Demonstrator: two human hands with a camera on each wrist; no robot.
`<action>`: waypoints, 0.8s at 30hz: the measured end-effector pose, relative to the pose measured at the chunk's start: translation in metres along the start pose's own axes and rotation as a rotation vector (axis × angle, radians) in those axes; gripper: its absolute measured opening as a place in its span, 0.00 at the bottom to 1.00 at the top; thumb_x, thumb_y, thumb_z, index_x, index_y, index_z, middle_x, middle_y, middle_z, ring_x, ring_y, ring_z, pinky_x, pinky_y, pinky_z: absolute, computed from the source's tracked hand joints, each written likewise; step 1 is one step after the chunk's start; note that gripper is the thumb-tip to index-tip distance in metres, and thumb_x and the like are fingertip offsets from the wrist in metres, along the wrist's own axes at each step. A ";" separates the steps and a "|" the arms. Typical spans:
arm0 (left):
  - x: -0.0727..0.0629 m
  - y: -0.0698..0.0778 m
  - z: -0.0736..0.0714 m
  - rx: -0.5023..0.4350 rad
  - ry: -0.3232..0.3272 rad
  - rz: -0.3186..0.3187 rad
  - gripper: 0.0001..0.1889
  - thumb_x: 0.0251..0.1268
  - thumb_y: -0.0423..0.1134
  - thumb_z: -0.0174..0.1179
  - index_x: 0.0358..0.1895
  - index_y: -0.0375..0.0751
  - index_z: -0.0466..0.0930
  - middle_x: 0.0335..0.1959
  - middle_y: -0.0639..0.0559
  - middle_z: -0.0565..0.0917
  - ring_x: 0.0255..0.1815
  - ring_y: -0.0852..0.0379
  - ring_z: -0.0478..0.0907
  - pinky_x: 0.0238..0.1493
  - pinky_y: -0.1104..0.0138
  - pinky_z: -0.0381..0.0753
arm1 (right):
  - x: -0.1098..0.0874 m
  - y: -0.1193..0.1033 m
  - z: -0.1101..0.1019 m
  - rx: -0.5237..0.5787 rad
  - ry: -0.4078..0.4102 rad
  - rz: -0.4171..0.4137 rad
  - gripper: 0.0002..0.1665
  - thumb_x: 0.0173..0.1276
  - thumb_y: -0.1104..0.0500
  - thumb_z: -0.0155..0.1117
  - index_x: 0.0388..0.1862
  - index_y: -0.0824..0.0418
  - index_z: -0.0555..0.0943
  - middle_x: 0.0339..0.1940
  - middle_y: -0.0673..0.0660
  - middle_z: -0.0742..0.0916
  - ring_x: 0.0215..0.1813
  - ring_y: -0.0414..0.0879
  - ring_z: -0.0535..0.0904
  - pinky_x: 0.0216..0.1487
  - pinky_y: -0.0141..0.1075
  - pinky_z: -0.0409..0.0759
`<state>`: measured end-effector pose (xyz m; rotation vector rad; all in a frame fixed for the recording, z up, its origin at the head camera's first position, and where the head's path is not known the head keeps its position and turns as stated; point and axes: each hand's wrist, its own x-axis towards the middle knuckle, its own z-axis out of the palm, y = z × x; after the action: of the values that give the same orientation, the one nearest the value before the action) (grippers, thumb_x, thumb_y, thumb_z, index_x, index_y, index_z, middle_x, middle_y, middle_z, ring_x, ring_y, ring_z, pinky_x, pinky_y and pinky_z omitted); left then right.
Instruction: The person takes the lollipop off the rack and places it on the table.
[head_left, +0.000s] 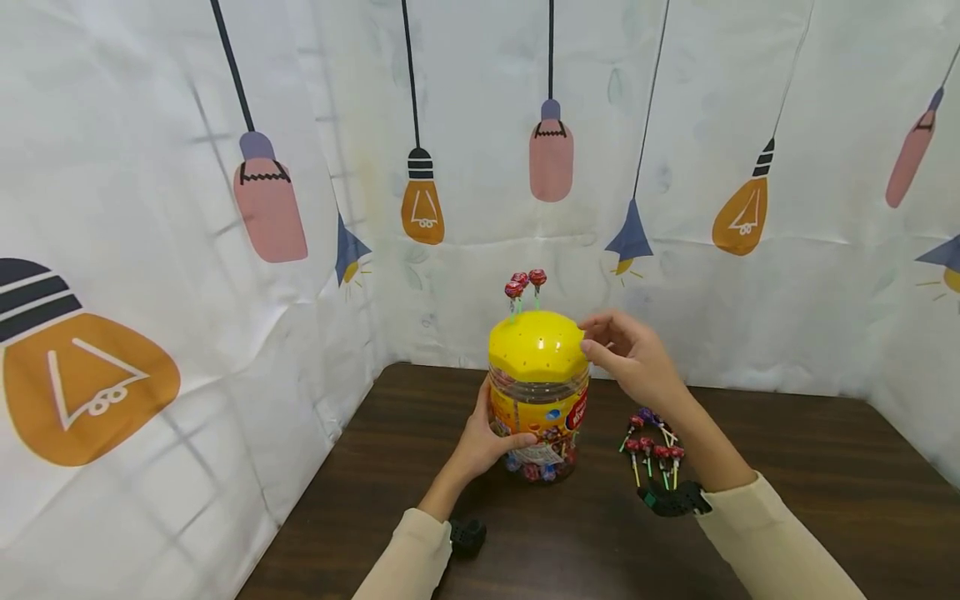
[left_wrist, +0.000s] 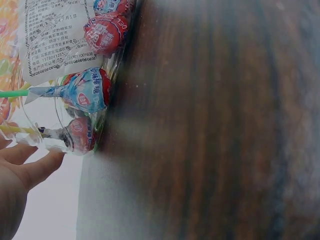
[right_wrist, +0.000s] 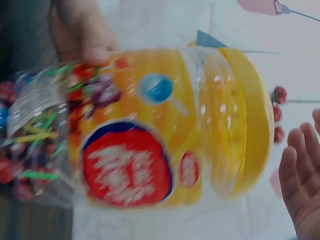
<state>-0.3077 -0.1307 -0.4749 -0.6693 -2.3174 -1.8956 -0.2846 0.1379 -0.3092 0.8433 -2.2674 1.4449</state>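
Note:
A clear plastic jar (head_left: 536,417) with a yellow label and a domed yellow lid (head_left: 540,346) holds wrapped lollipops. My left hand (head_left: 480,437) grips the jar's left side, thumb across its front. Three red-wrapped lollipops (head_left: 519,282) stand upright in the lid's small holes, toward the back. Beside the lid's right rim is my right hand (head_left: 630,354), fingers relaxed and bent. In the right wrist view, that hand (right_wrist: 302,175) holds nothing and a gap shows between it and the lid. The left wrist view shows lollipops (left_wrist: 82,90) through the jar's wall.
Several loose lollipops (head_left: 656,450), with red and purple wrappers, lie on the dark wooden table (head_left: 600,542) to the right of the jar, partly below the right forearm. A white curtain (head_left: 465,283) printed with lamps hangs behind and at the sides.

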 end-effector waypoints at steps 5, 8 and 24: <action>-0.001 0.000 0.000 -0.009 -0.003 -0.009 0.59 0.57 0.57 0.75 0.81 0.77 0.36 0.78 0.56 0.65 0.75 0.51 0.68 0.76 0.45 0.69 | 0.033 -0.014 0.015 -0.030 -0.008 -0.015 0.17 0.75 0.57 0.65 0.60 0.58 0.79 0.46 0.58 0.88 0.45 0.50 0.84 0.44 0.33 0.84; -0.001 0.001 0.000 -0.008 -0.001 -0.014 0.59 0.57 0.58 0.75 0.81 0.76 0.36 0.78 0.56 0.64 0.75 0.51 0.69 0.76 0.45 0.69 | 0.048 -0.019 0.023 -0.043 -0.008 -0.026 0.20 0.75 0.56 0.65 0.63 0.56 0.78 0.48 0.58 0.88 0.47 0.50 0.85 0.47 0.38 0.85; -0.002 0.002 0.001 0.009 0.007 -0.027 0.59 0.58 0.59 0.74 0.81 0.76 0.35 0.79 0.56 0.63 0.75 0.50 0.68 0.76 0.44 0.68 | 0.083 -0.026 0.060 -0.146 0.017 -0.027 0.22 0.73 0.63 0.65 0.64 0.56 0.78 0.43 0.59 0.91 0.42 0.51 0.86 0.44 0.44 0.86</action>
<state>-0.3050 -0.1303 -0.4741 -0.6319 -2.3415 -1.8942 -0.3296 0.0505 -0.2714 0.8108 -2.3065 1.2530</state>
